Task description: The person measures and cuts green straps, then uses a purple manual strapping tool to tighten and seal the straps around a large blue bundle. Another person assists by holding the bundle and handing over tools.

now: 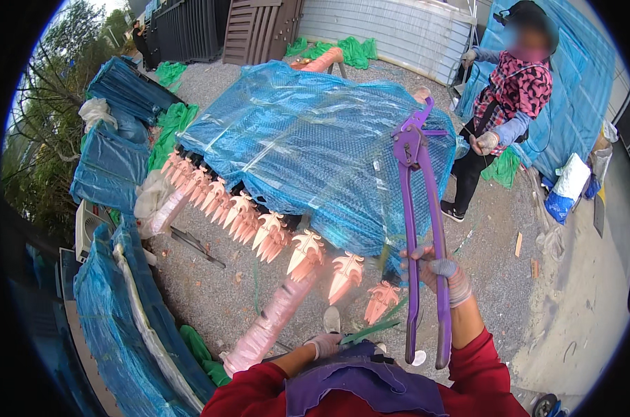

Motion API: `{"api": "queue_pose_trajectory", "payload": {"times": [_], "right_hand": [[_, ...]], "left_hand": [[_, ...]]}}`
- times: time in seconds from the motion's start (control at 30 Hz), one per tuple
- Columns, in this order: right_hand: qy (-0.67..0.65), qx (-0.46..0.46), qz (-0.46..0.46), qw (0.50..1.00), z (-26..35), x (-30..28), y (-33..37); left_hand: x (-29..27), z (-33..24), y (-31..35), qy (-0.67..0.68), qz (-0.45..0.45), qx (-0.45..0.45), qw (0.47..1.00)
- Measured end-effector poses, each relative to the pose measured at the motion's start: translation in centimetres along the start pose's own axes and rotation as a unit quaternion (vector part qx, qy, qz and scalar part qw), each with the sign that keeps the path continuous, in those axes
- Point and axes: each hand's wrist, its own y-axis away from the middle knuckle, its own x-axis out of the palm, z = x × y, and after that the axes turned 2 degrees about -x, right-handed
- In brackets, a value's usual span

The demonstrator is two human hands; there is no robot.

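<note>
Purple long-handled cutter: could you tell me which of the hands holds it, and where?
The right hand grips the purple cutter around its handles; the left hand holds a green strap.

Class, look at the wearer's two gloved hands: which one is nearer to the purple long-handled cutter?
Right. The right hand grips the purple cutter around its handles. The left hand sits lower and to the left, apart from it, holding a green strap.

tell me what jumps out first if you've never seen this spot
A long purple bolt cutter stands upright right of centre, gripped by the gloved right hand. Behind it, mid-frame, lies a big bundle in blue bubble wrap, with a row of pinkish-orange spearhead fence tips along its near edge.
</note>
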Motion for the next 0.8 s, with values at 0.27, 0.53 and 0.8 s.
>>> {"api": "queue_pose_trajectory", "payload": {"times": [0.27,0.53,0.8], "right_hand": [[-0.135,0.089,0.136,0.977,-5.2,4.5,-27.8],[-0.122,0.038,0.063,0.99,-9.2,5.9,-39.4],[-0.083,0.069,0.002,0.994,-11.9,3.5,-39.6]], "left_hand": [[0.1,6.2,-0.7,0.042,0.019,0.076,0.996],[-19.4,9.3,-8.0,0.246,-0.214,0.076,0.942],[-15.5,10.6,-5.5,0.307,-0.208,0.051,0.927]]}}
